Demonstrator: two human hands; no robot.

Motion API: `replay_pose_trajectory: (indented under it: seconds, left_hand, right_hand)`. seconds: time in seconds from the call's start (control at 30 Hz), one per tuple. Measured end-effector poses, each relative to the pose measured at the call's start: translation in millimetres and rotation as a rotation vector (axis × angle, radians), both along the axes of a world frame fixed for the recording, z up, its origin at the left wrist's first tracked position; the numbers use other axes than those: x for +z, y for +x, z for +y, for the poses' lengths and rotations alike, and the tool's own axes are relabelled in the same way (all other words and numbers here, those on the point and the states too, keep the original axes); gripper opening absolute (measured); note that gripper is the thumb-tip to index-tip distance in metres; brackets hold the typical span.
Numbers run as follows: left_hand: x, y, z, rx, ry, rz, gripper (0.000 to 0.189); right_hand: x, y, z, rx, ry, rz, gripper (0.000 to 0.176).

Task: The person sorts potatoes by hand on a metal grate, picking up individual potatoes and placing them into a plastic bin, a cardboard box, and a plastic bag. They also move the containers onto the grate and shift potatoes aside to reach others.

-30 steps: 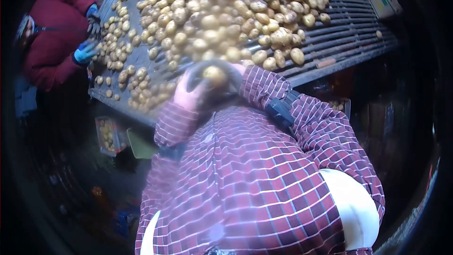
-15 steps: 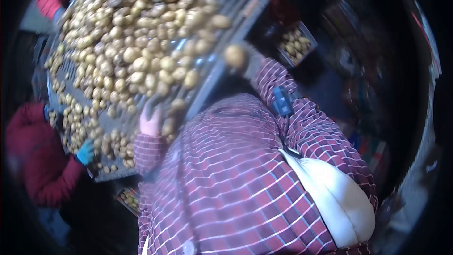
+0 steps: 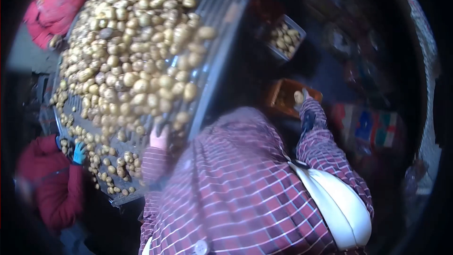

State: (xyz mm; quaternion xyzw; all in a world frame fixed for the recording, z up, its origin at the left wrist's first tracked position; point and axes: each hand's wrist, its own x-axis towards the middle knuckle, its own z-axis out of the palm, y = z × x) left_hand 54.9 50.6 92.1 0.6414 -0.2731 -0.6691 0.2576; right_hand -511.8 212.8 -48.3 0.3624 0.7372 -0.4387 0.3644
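Observation:
My left hand (image 3: 159, 137), in a pink glove with greyish fingers, lies at the near edge of a slatted sorting table (image 3: 222, 7). Its fingers look apart and touch or nearly touch the heaped potatoes (image 3: 141, 85); blur hides the exact contact. My right hand (image 3: 305, 95) reaches down to the right with a single potato (image 3: 298, 97) in its grip. That potato is over an orange crate (image 3: 283, 85), whose inside is dark and hard to make out.
A pale crate of potatoes (image 3: 302, 32) stands beyond the orange one. Colourful boxes (image 3: 377, 127) sit at the right. Across the table are a person in a red jacket (image 3: 61, 2) and another in a maroon top (image 3: 47, 174), whose teal-gloved hand (image 3: 79, 153) is at the potatoes.
My right hand has carried the potato from beside the table's edge down to the orange crate. My left hand stays by the heap. The view has shifted, and the teal-gloved hand has lifted a little.

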Motion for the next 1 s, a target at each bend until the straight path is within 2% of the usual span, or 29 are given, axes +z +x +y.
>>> replay_pose_trajectory:
  seconds: [0.03, 0.07, 0.1, 0.13, 0.17, 0.2, 0.23, 0.27, 0.3, 0.33, 0.37, 0.4, 0.47, 0.53, 0.57, 0.6, 0.67, 0.7, 0.73, 0.8, 0.83, 0.9, 0.93, 1.0]
  left_hand:
    - [-90, 38, 0, -0.146, -0.307, -0.011, 0.028]
    - [-126, 52, 2, -0.211, -0.419, -0.063, 0.028]
    - [-104, 44, 5, -0.133, -0.304, 0.002, 0.028]
    - [-55, 23, 9, -0.058, -0.19, 0.069, 0.028]
    - [-4, 2, 12, 0.018, -0.067, 0.048, 0.027]
    - [-40, 13, 16, -0.101, -0.304, 0.027, 0.027]
    - [-69, 22, 19, -0.192, -0.546, 0.002, 0.027]
    - [-97, 29, 22, -0.353, -0.764, -0.145, 0.028]
    - [-111, 34, 27, -0.437, -0.85, -0.255, 0.029]
    - [-121, 38, 34, -0.445, -0.819, -0.27, 0.03]
    - [-131, 42, 42, -0.426, -0.735, -0.249, 0.031]
    - [-121, 42, 48, -0.339, -0.549, -0.122, 0.032]
    - [-101, 39, 61, -0.072, -0.184, 0.098, 0.035]
    - [-78, 33, 74, 0.089, -0.08, 0.163, 0.036]
    - [-85, 35, 80, 0.083, -0.255, 0.125, 0.038]
    - [-88, 41, 87, 0.131, -0.209, 0.171, 0.038]
    - [-62, 37, 85, 0.214, -0.149, 0.225, 0.04]
    - [-53, 34, 85, 0.246, -0.129, 0.225, 0.041]
    - [-51, 33, 81, 0.258, -0.122, 0.243, 0.041]
    - [-56, 19, 65, 0.21, -0.432, 0.233, 0.044]
    - [-60, 11, 55, 0.178, -0.587, 0.225, 0.046]
    - [-62, 6, 46, 0.195, -0.632, 0.37, 0.049]
    - [-62, 6, 44, 0.249, -0.521, 0.519, 0.051]
    - [-61, 10, 42, 0.358, -0.294, 0.808, 0.056]
  right_hand:
    - [8, 6, -29, 0.223, -0.149, 0.108, 0.041]
    - [12, 18, -53, 0.437, -0.292, 0.218, 0.041]
    - [37, 50, -89, 0.621, -0.403, 0.315, 0.041]
    - [63, 82, -125, 0.781, -0.524, 0.425, 0.04]
    - [63, 105, -168, 0.933, -0.705, 0.623, 0.041]
    - [88, 143, -210, 1.08, -0.846, 0.679, 0.043]
    - [105, 176, -256, 1.336, -0.703, 0.709, 0.045]
    - [131, 211, -279, 1.457, -0.856, 0.746, 0.048]
    - [142, 239, -304, 1.666, -0.678, 1.089, 0.05]
    - [137, 258, -324, 1.751, -0.771, 1.353, 0.049]
    - [127, 271, -350, 1.921, -0.611, 1.439, 0.054]
    - [117, 284, -377, 2.083, -0.456, 1.531, 0.058]
    - [65, 294, -417, 2.224, -0.175, 1.581, 0.067]
    - [72, 295, -415, 2.063, -0.364, 1.415, 0.068]
    - [78, 290, -410, 1.984, -0.441, 1.329, 0.069]
    - [80, 284, -406, 1.928, -0.65, 1.05, 0.068]
    - [88, 272, -401, 1.75, -0.982, 0.494, 0.067]
    - [119, 278, -381, 1.72, -0.976, 0.295, 0.069]
    - [130, 285, -368, 1.725, -1.002, 0.238, 0.069]
    - [139, 306, -343, 1.734, -1.052, 0.113, 0.068]
    - [136, 322, -327, 1.904, -0.997, 0.249, 0.067]
    - [152, 354, -280, 2.227, -0.96, 0.322, 0.065]
    - [171, 364, -261, 2.387, -0.986, 0.242, 0.064]
    - [119, 356, -283, 2.586, -0.955, 0.534, 0.059]
